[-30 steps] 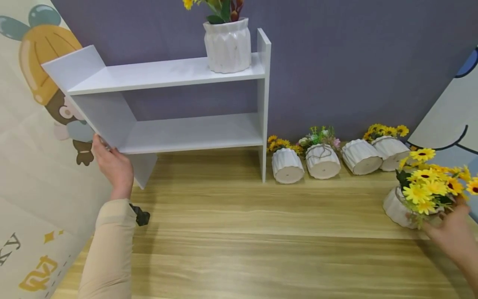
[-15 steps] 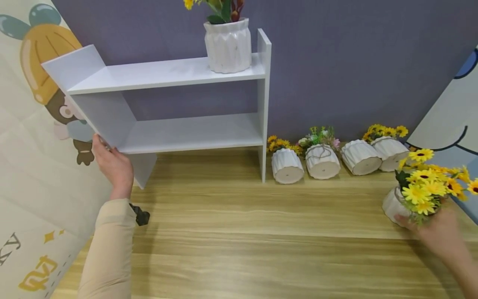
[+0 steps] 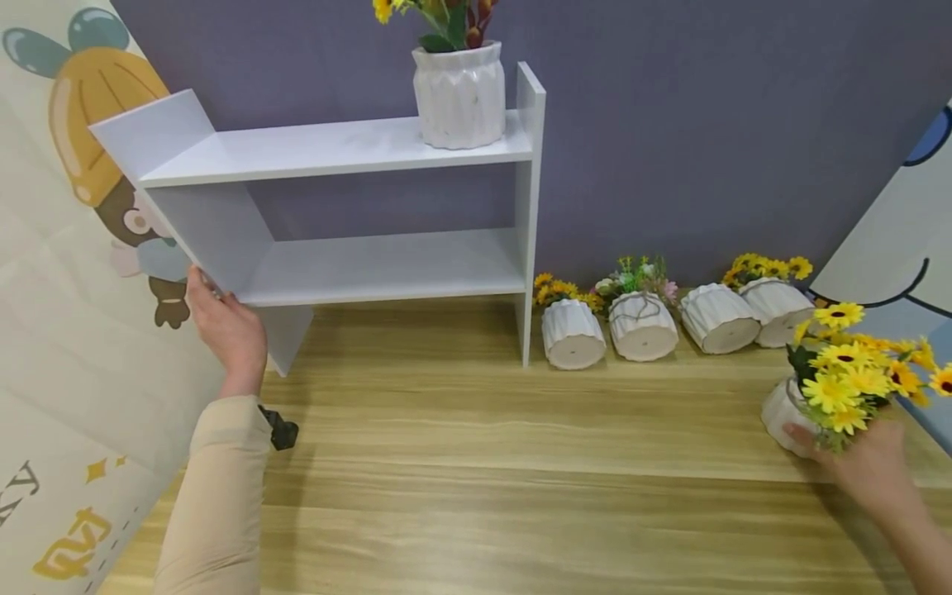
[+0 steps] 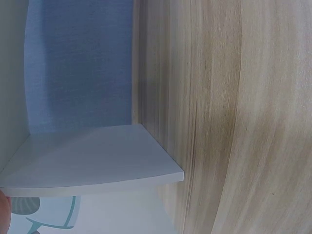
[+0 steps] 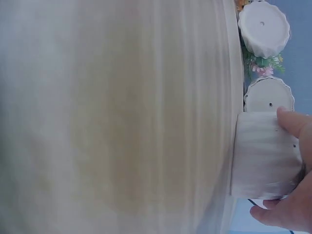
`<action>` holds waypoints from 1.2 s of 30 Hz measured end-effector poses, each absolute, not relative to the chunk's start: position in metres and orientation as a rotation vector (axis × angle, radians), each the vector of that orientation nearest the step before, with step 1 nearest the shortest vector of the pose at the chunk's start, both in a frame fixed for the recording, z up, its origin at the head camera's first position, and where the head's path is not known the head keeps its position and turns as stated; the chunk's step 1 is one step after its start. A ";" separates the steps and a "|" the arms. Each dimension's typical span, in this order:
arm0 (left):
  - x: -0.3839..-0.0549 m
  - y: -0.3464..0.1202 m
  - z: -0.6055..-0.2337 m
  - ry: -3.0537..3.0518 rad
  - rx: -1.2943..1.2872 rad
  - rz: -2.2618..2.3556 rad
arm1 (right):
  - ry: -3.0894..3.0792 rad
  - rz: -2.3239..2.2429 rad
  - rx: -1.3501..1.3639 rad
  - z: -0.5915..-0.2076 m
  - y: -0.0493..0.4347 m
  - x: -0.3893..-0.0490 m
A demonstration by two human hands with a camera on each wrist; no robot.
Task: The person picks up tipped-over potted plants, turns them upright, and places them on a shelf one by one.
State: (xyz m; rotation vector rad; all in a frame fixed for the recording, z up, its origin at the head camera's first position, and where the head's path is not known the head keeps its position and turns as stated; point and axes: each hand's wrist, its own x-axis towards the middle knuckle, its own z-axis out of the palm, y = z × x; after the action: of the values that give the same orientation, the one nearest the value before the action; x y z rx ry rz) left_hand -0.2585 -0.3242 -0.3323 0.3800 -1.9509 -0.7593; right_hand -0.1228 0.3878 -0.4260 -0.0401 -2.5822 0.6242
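In the head view my left hand (image 3: 229,330) grips the front edge of the left side panel of a white two-tier shelf (image 3: 372,268). Only a fingertip (image 4: 4,212) shows in the left wrist view, beside the panel. At the far right my right hand (image 3: 866,463) holds a white ribbed flowerpot (image 3: 784,413) filled with yellow daisy-like flowers (image 3: 844,388). The right wrist view shows this pot (image 5: 265,158) standing upright, with thumb and fingers around its sides. Leaves and flowers partly hide the fingers in the head view.
Another white pot (image 3: 461,99) with flowers stands on the shelf's top board at right. Several white pots lie on their sides along the wall, among them a twine-tied pot (image 3: 643,326) and one beside the shelf (image 3: 573,335). Wooden tabletop (image 3: 521,512) spreads in front.
My right hand has shifted left and closed around the flowerpot, its thumb now on the pot's side. The left hand stays on the shelf. The head view tilts slightly.
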 end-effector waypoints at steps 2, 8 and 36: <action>-0.258 -0.325 -0.333 -1.948 0.377 -0.754 | -2.607 0.578 -0.044 -0.424 0.387 -0.124; -0.259 -0.325 -0.333 -1.950 0.381 -0.765 | -2.552 0.573 -0.016 -0.421 0.388 -0.125; -0.260 -0.324 -0.331 -1.967 0.415 -0.799 | -2.593 0.727 -0.128 -0.372 0.351 -0.132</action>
State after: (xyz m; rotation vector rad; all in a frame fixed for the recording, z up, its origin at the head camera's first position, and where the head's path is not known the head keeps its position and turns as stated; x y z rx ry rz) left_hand -0.2598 -0.3243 -0.3305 0.4152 -1.9675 -0.7985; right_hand -0.1316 0.3509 -0.3725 -0.1280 -2.5933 0.7272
